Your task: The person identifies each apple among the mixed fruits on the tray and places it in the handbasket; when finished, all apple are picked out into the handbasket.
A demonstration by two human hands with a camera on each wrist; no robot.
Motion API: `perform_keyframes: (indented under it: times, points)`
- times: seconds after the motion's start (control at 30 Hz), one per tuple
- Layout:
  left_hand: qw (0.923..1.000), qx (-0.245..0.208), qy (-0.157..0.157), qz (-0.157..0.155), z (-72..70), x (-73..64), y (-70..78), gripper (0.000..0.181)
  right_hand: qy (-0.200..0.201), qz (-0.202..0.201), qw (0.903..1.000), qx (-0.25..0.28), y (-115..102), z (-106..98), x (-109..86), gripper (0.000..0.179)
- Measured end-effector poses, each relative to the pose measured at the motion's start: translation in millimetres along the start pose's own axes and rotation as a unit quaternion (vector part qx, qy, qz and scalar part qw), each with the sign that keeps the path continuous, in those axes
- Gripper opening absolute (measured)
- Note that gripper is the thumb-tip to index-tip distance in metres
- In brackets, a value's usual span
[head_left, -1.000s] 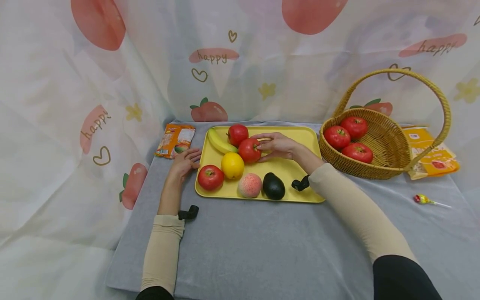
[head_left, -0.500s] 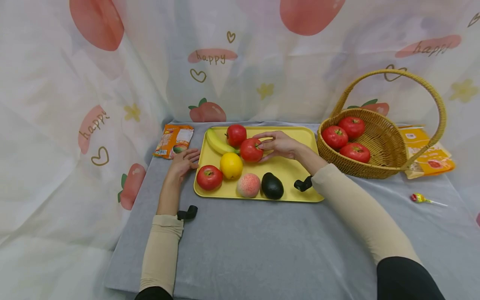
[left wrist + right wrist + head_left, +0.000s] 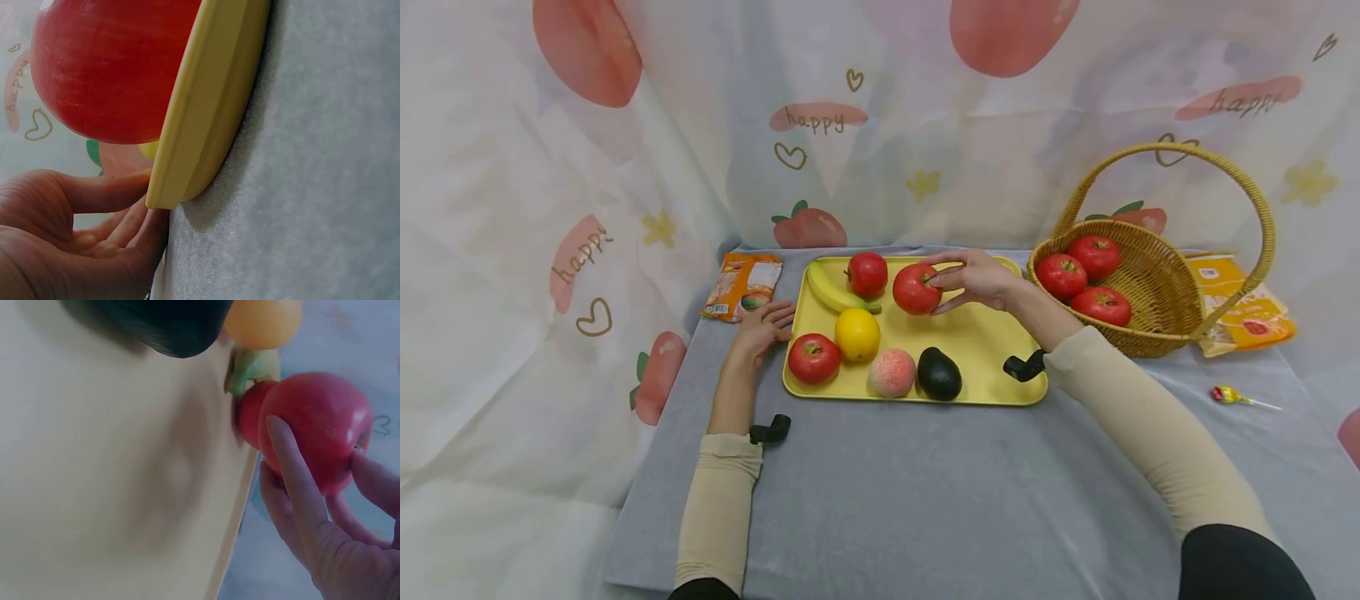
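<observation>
My right hand (image 3: 981, 279) holds a red apple (image 3: 916, 289) by its fingertips, raised over the yellow tray (image 3: 985, 333). In the right wrist view the thumb sits by the stem of this apple (image 3: 319, 425), with fingers spread round its side. My left hand (image 3: 762, 327) rests at the tray's left edge, fingers extended; the left wrist view shows its thumb (image 3: 106, 192) touching the rim. On the tray lie a banana (image 3: 831, 286), a smaller red apple (image 3: 867, 274), a lemon (image 3: 857, 334), another red apple (image 3: 814, 358), a peach (image 3: 892, 372) and an avocado (image 3: 939, 373).
A wicker basket (image 3: 1172, 292) with a tall handle stands right of the tray, holding three red apples (image 3: 1101, 306). An orange snack packet (image 3: 742, 287) lies at the back left, a yellow-orange packet (image 3: 1243, 304) behind the basket. A lollipop (image 3: 1228, 395) lies at the right.
My right hand has lifted the apple off its place beside the lemon and moved it right and up. My left hand stays at the tray's edge. The head view has shifted slightly.
</observation>
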State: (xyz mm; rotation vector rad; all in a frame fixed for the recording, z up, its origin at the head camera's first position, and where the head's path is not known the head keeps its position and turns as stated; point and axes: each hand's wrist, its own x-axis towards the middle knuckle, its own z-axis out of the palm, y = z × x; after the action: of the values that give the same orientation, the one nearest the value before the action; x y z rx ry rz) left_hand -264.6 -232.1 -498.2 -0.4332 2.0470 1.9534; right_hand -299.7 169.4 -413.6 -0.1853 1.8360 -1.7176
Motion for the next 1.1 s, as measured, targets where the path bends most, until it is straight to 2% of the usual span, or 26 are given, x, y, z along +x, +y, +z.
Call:
perform_keyframes:
  times: [0.57,1.1]
  points:
    - [1.0,-0.001,0.004,-0.005,0.9,0.6,-1.7,0.071,0.017,-0.019,0.9996,0.015,-11,-18,-18.7,0.052]
    - [0.9999,-0.011,-0.012,0.003,-2.8,1.9,-1.2,0.072,0.038,-0.002,0.9993,-0.004,-30,-39,-40.6,0.053]
